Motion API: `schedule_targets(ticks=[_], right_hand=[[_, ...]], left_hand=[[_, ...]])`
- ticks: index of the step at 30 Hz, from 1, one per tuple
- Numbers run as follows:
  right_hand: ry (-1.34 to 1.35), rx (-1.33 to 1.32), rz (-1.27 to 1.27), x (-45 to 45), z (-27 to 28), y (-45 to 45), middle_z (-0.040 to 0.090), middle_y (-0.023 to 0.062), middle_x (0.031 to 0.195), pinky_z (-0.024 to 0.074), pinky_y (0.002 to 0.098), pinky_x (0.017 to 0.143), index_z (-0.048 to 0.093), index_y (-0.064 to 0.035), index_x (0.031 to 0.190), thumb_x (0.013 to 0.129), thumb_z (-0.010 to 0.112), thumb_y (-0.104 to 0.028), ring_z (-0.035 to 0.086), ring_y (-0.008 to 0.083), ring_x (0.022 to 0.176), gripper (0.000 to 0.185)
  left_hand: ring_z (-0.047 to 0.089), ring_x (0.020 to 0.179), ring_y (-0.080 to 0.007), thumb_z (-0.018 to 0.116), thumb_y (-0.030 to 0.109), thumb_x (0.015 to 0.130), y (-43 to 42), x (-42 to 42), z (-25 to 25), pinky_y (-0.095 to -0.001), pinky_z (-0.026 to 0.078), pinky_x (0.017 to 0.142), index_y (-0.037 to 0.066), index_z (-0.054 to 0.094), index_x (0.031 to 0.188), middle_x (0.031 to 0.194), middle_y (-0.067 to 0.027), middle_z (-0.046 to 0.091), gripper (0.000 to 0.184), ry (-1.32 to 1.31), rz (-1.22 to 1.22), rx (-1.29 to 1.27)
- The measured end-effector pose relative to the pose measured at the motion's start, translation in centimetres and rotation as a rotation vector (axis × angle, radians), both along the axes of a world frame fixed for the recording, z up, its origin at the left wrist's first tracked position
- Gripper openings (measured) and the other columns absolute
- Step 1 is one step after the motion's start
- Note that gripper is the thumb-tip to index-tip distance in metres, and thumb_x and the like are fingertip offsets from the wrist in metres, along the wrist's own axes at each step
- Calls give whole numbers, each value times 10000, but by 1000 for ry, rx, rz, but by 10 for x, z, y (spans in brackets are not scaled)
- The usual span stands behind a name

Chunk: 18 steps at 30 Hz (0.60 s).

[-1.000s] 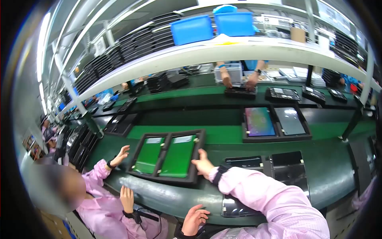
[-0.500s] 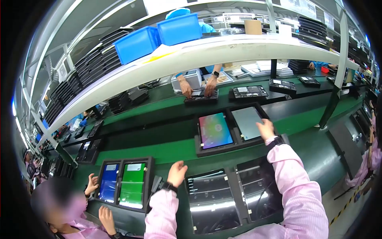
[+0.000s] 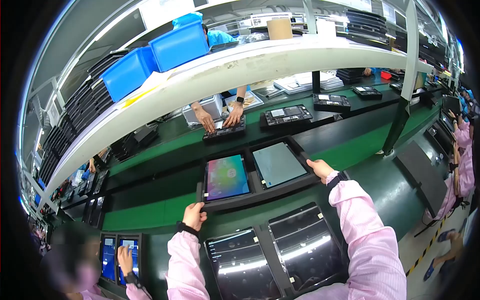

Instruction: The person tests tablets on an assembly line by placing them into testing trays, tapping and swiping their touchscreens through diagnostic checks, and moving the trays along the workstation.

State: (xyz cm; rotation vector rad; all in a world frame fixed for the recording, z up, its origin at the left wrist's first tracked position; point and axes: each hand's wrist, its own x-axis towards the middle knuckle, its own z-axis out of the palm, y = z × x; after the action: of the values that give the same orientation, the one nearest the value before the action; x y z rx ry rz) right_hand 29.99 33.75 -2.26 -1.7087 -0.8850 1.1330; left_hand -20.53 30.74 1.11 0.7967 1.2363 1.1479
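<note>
Left hand [image 3: 193, 216] and right hand [image 3: 323, 172] have moved, fingers [image 3: 314, 164] gripping one tray [image 3: 278, 192] holding two tablets [image 3: 227, 176].

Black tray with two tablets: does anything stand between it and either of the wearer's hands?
Nothing visible does: the left hand meets the black tray at its near left corner, the right hand its right side.

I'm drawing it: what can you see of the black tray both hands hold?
The black tray looks matte. A divider separates a rainbow-screened tablet, left, from a greyish one, right. It is over the green bench, maybe lifted. The left hand grips its near left corner, the right hand its right side.
</note>
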Motion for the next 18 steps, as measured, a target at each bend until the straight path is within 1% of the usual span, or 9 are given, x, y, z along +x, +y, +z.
schedule_targets(ticks=[2,3,5,7,9,11,13,14,18], right_hand=[[-4,75,77,-12,35,-38,556,237,1325,401,349,1019,430,147,1349,959,569,-455,501,282,1254,731],[23,113,115,-22,60,-67,537,215,1345,386,336,1036,417,129,1369,972,572,-408,493,252,1250,686],[95,262,66,-28,55,-108,550,179,1320,387,320,1032,406,109,1386,984,576,-332,509,222,1213,620],[247,319,90,-22,48,-148,556,149,1300,394,310,1023,397,96,1398,992,573,-281,511,198,1196,582],[245,324,42,-29,63,-192,554,143,1306,407,309,1012,379,90,1410,994,575,-275,516,194,1194,588],[317,333,2,-28,62,-224,598,106,1247,459,286,949,423,52,1391,1008,548,-228,575,154,1117,491],[448,373,106,-23,59,-247,635,69,1150,505,265,853,468,33,1340,1017,525,-194,620,121,993,399],[465,377,74,-28,59,-257,645,52,1105,519,261,825,493,24,1298,1021,509,-181,632,111,944,345],[480,354,87,-33,54,-289,634,67,1136,515,273,851,465,33,1328,1016,515,-183,629,130,969,383]], left_hand=[[394,499,-82,573,47,904,-38,-4,23,-235,298,413,-11,497,1041,787,-30,487,167,19,-25,106],[391,496,-74,563,36,907,-61,-7,34,-233,297,415,-4,503,1062,793,-19,496,171,37,-50,145],[383,514,-69,532,40,913,-109,-15,43,-226,287,429,21,520,1065,794,-6,511,154,44,-85,180],[391,516,-60,510,-34,902,-157,-19,52,-224,304,441,-14,497,1189,866,-24,566,287,-14,-56,193],[387,535,-57,517,-50,890,-203,-19,65,-224,305,455,-22,480,1245,894,-32,582,358,-6,-19,210],[408,566,-62,538,-39,884,-241,-26,68,-228,325,478,-13,459,1300,943,-36,592,424,-32,-29,236],[430,587,-67,557,-32,887,-268,-27,72,-229,344,492,-5,431,1345,978,-38,591,476,5,5,213],[437,600,-69,576,-39,886,-279,-33,67,-232,352,503,-3,399,1382,1033,-49,585,528,2,-21,198],[434,615,-69,599,-38,893,-311,-37,61,-231,344,505,-12,387,1389,1075,-59,562,540,12,2,165]])
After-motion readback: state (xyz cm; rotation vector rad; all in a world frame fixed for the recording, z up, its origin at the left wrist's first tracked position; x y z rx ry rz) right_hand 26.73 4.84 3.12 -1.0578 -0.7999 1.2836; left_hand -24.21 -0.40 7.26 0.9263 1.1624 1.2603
